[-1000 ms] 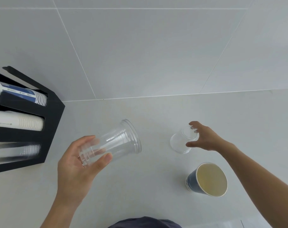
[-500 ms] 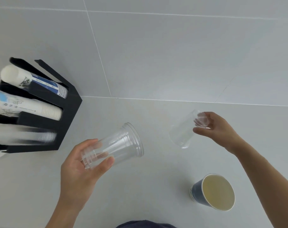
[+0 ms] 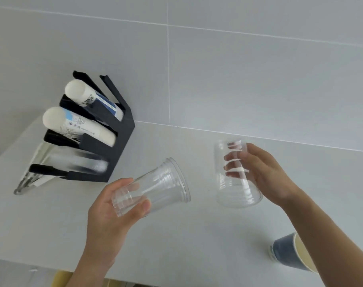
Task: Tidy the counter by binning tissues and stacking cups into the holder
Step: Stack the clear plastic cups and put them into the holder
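My left hand (image 3: pixel 112 212) grips the base end of a small stack of clear plastic cups (image 3: pixel 155 187), held on its side with the rim pointing right. My right hand (image 3: pixel 263 172) grips another clear plastic cup (image 3: pixel 234 179) near its base, raised above the counter with its rim pointing down. The two cups are a short gap apart. A black cup holder (image 3: pixel 116 141) stands at the left of the counter. It carries two rows of paper cups (image 3: pixel 79 125) and a lower row of clear cups (image 3: pixel 79 162).
A blue paper cup (image 3: pixel 288 253) stands on the white counter (image 3: pixel 197 235) at the lower right, partly behind my right forearm. A tiled wall rises behind the counter. The counter's near edge runs along the bottom left.
My right hand has lifted the clear cup off the counter and turned it rim-down, closer to the left hand's cups. The view has shifted, showing more of the holder.
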